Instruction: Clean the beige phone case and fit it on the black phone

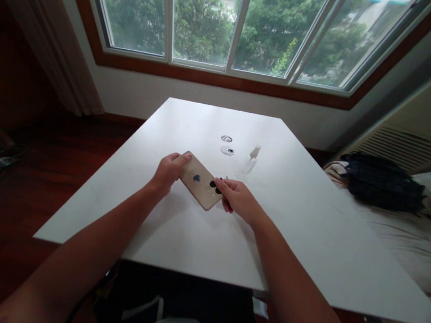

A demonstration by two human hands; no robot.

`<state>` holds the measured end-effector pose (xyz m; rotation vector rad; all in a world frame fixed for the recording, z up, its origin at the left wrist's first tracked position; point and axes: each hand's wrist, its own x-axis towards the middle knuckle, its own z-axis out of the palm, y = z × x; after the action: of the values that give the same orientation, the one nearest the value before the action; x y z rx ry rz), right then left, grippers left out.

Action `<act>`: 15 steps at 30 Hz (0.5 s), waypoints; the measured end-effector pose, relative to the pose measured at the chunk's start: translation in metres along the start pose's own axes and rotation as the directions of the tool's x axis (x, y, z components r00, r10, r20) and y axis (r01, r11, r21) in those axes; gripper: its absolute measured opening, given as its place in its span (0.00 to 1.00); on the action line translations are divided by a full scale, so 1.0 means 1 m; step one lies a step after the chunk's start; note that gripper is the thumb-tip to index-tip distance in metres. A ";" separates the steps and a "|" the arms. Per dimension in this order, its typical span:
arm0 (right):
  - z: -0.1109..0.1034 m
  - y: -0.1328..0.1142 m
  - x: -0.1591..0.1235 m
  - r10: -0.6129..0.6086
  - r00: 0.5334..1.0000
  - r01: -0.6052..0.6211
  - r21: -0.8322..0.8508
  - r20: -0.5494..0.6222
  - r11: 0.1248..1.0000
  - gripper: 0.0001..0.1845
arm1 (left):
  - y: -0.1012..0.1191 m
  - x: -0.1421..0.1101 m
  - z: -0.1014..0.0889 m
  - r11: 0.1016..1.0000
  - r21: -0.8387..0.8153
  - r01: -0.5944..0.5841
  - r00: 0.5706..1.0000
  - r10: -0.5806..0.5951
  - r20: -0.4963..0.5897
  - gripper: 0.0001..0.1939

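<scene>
A gold smartphone with a dark apple logo and dark round camera lenses is held above the table, its back turned up toward me and its length slanting down to the right. My left hand grips the far left end, thumb laid on the back. At the camera end my right hand is closed on the phone's edge, thumb beside the lenses. A small dark bit shows by the right fingertips; I cannot make out what it is. Beyond the phone stands a clear spray bottle with a white top.
Two flat round pieces, a nearer disc and a farther disc, lie on the white table. A window is in the far wall. At the right, a dark bundle rests on pale bedding.
</scene>
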<state>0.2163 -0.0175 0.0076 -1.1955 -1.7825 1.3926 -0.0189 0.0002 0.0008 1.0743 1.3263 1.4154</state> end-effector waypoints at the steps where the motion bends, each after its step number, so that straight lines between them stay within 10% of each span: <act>1: -0.002 -0.001 -0.002 0.000 1.000 0.001 -0.046 0.020 0.999 0.32 | 0.001 -0.001 0.001 1.000 -0.004 -0.014 1.000 0.014 -0.005 0.22; 15: -0.018 0.004 -0.004 0.207 0.952 -0.083 -0.459 0.226 0.885 0.33 | 0.011 -0.016 0.005 0.888 0.309 -0.339 0.937 0.347 0.030 0.22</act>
<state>0.2351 -0.0129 0.0090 -1.4524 -2.3391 1.3184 -0.0105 -0.0148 0.0117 1.5690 1.4622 1.5073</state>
